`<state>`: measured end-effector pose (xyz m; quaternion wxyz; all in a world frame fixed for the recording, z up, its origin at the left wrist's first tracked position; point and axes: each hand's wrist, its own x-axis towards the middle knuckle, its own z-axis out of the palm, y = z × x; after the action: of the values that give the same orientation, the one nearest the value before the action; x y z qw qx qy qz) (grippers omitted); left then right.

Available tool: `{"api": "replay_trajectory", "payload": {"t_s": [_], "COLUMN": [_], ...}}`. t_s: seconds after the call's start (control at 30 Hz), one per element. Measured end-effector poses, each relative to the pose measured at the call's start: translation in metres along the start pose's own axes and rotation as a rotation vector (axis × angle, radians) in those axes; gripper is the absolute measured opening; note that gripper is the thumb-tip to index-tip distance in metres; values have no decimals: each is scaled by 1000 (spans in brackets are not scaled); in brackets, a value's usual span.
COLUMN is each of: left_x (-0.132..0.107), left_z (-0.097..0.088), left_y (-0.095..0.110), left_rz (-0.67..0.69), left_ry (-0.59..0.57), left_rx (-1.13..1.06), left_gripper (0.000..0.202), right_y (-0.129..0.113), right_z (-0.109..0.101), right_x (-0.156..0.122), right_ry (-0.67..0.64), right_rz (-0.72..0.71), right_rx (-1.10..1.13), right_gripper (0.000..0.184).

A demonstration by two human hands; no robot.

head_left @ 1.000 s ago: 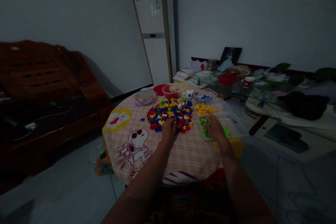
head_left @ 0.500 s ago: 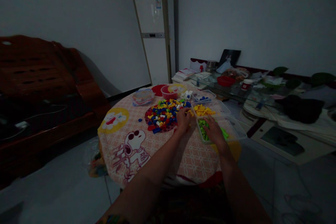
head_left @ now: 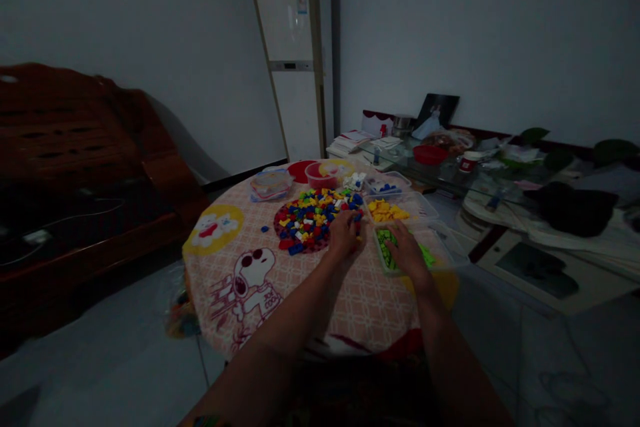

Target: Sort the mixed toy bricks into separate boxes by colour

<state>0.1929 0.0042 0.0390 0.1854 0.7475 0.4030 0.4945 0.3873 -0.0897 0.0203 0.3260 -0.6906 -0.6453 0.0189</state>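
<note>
My left hand (head_left: 343,233) is at the right edge of a mixed pile of toy building bricks (head_left: 311,217) in red, blue, yellow, white and green. Its fingers are curled together; whatever they may hold is hidden. Over a clear plastic box of green bricks (head_left: 387,255) rests my right hand (head_left: 407,252), fingers stretched out and apart, covering part of the contents. Just behind it stands a clear box with yellow bricks (head_left: 387,211). Farther back, another holds blue bricks (head_left: 385,188). White bricks (head_left: 355,181) lie heaped beside that one.
A pink bowl (head_left: 321,177) and stacked clear lids or boxes (head_left: 271,183) stand at the back of the round table with its patterned cloth (head_left: 300,293). One blue brick (head_left: 265,229) lies left of the pile. A cluttered glass-topped cabinet (head_left: 445,173) is at right, a wooden bench (head_left: 75,167) at left.
My left hand has moved left and slightly toward me, from beside the yellow bricks' box to the pile's edge. My right hand stays over the green bricks.
</note>
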Motion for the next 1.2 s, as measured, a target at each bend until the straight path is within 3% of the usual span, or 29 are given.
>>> {"api": "replay_trajectory", "payload": {"t_s": [0.1, 0.23, 0.4, 0.6, 0.73, 1.2], "left_x": [-12, -26, -38, -43, -44, -46], "left_z": [-33, -73, -101, -100, -97, -93], "left_y": [-22, -50, -65, -64, -64, -55], "left_rz": [-32, -161, -269, -314, -310, -252], "left_ry": [46, 217, 340, 227, 134, 273], "left_rx": [133, 281, 341, 404, 410, 287], "left_gripper": [35, 33, 34, 20, 22, 25], "right_y": [-1, 0, 3, 0, -3, -5], "right_z": [-1, 0, 1, -2, -3, -2], "right_x": [0, 0, -1, -1, -1, 0], "right_ry": [-5, 9, 31, 9, 11, -18], "right_rz": [12, -8, -19, -30, -40, 41], "right_rx": [1, 27, 31, 4, -6, 1], "right_gripper": [45, 45, 44, 44, 46, 45]}}
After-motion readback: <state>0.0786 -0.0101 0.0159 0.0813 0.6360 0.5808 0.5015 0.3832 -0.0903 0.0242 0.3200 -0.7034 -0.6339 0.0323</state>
